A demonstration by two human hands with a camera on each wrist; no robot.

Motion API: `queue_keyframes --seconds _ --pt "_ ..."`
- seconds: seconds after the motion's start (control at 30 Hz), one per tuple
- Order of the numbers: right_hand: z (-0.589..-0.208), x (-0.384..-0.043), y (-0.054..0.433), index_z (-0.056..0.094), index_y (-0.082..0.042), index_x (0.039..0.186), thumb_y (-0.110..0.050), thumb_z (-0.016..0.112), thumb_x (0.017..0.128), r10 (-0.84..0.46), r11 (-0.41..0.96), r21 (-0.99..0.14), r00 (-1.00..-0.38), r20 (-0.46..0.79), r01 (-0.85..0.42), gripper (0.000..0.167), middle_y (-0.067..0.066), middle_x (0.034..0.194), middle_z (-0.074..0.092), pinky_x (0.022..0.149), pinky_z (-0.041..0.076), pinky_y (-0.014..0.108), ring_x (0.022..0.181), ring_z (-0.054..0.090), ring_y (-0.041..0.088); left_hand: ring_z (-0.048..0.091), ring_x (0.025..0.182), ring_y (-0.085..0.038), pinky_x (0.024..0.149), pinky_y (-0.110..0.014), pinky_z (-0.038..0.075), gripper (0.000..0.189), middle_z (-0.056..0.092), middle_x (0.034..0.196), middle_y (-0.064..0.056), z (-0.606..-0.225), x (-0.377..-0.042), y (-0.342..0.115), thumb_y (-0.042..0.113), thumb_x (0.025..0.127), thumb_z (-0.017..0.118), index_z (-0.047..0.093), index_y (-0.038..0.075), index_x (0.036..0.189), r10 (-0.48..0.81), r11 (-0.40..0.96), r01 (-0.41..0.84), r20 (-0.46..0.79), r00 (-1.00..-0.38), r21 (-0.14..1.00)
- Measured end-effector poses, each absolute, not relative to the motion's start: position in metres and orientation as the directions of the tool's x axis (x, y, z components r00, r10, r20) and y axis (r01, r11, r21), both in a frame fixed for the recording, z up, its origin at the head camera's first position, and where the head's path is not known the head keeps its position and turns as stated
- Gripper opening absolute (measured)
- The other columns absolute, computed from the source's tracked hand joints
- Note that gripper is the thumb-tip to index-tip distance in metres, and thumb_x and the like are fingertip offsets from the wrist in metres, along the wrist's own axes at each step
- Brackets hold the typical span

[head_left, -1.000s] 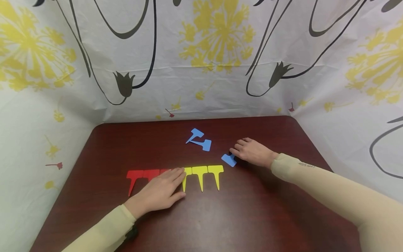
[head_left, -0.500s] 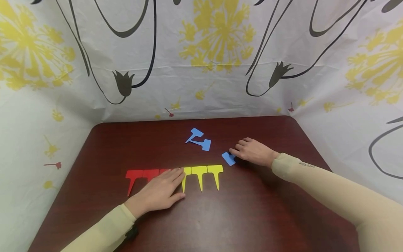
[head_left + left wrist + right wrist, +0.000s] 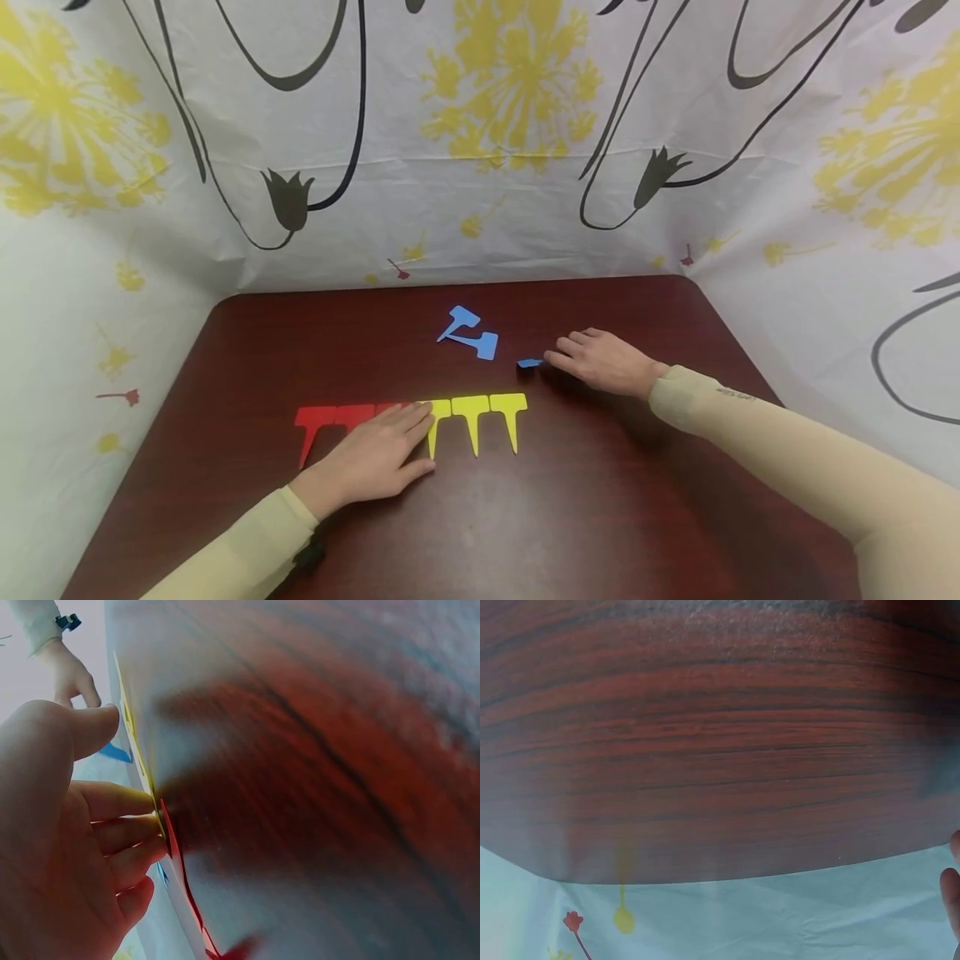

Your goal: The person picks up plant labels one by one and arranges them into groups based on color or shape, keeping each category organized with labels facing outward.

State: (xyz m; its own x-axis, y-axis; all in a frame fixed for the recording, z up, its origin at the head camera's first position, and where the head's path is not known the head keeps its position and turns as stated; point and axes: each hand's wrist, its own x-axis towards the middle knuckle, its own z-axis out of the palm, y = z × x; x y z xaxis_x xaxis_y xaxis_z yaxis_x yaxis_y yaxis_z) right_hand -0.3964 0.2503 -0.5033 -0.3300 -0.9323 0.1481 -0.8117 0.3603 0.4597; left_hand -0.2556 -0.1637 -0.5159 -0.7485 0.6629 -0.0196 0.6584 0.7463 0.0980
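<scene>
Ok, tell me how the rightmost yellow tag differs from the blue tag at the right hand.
The yellow tag lies flat on the table, while the blue tag is tilted, at the right hand. The yellow tag shows its whole T shape; the blue tag shows only a thin sliver.

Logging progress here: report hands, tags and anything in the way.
Left hand resting on row of red tags and yellow tags. Right hand pinching one blue tag, tilted. Two loose blue tags farther back, not between right hand and row.

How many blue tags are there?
3: one tag and another tag lie together farther back; the third tag is held by the right hand. More could be hidden.
</scene>
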Motion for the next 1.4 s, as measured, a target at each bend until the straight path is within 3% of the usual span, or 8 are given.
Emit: queue_keyframes --seconds 0.23,0.47,0.7,0.97,1.4 --pt "-0.494 -0.395 0.244 0.066 -0.004 0.120 0.004 0.071 0.085 -0.910 0.403 0.372 -0.320 0.265 -0.836 0.036 0.008 0.101 0.054 0.061 0.052 0.031 0.080 0.051 0.021 0.038 0.144 -0.026 0.117 -0.045 0.029 0.074 0.042 0.156 -0.010 -0.515 -0.257 -0.164 0.059 0.095 0.057 0.050 0.009 0.150 0.654 0.754 0.651 -0.017 -0.756 0.087" --pt "-0.486 -0.391 0.236 0.066 -0.002 0.106 0.003 0.060 0.092 -0.890 0.416 0.304 -0.316 0.327 -0.857 0.016 0.007 0.093 0.049 0.057 0.050 0.031 0.074 0.047 0.019 0.038 0.144 -0.027 0.117 -0.045 0.029 0.074 0.042 0.156 -0.010 -0.516 -0.258 -0.163 0.059 0.095 0.057 0.050 0.009 0.149 0.655 0.754 0.652 -0.014 -0.755 0.081" --pt "-0.478 -0.385 0.231 0.066 -0.006 0.097 -0.007 0.066 0.095 -0.868 0.436 0.256 -0.327 0.374 -0.863 0.003 0.003 0.088 0.047 0.055 0.049 0.029 0.070 0.044 0.016 0.038 0.144 -0.027 0.118 -0.046 0.029 0.073 0.042 0.156 -0.011 -0.517 -0.258 -0.161 0.058 0.096 0.056 0.050 0.008 0.149 0.662 0.748 0.659 -0.012 -0.749 0.080" --pt "-0.477 -0.373 0.226 0.065 -0.007 0.088 -0.008 0.068 0.089 -0.856 0.430 0.275 -0.292 0.426 -0.860 0.004 0.003 0.082 0.045 0.049 0.045 0.027 0.064 0.041 0.014 0.038 0.144 -0.028 0.118 -0.046 0.029 0.074 0.042 0.156 -0.011 -0.515 -0.256 -0.162 0.057 0.095 0.058 0.050 0.007 0.149 0.659 0.749 0.655 -0.017 -0.752 0.097" --pt "-0.480 -0.347 0.228 0.062 -0.009 0.082 -0.007 0.067 0.087 -0.856 0.434 0.250 -0.310 0.414 -0.866 0.008 0.001 0.080 0.044 0.048 0.043 0.026 0.062 0.039 0.013 0.038 0.144 -0.027 0.117 -0.045 0.030 0.074 0.042 0.156 -0.011 -0.516 -0.255 -0.162 0.057 0.095 0.058 0.050 0.008 0.149 0.657 0.751 0.654 -0.013 -0.754 0.089"
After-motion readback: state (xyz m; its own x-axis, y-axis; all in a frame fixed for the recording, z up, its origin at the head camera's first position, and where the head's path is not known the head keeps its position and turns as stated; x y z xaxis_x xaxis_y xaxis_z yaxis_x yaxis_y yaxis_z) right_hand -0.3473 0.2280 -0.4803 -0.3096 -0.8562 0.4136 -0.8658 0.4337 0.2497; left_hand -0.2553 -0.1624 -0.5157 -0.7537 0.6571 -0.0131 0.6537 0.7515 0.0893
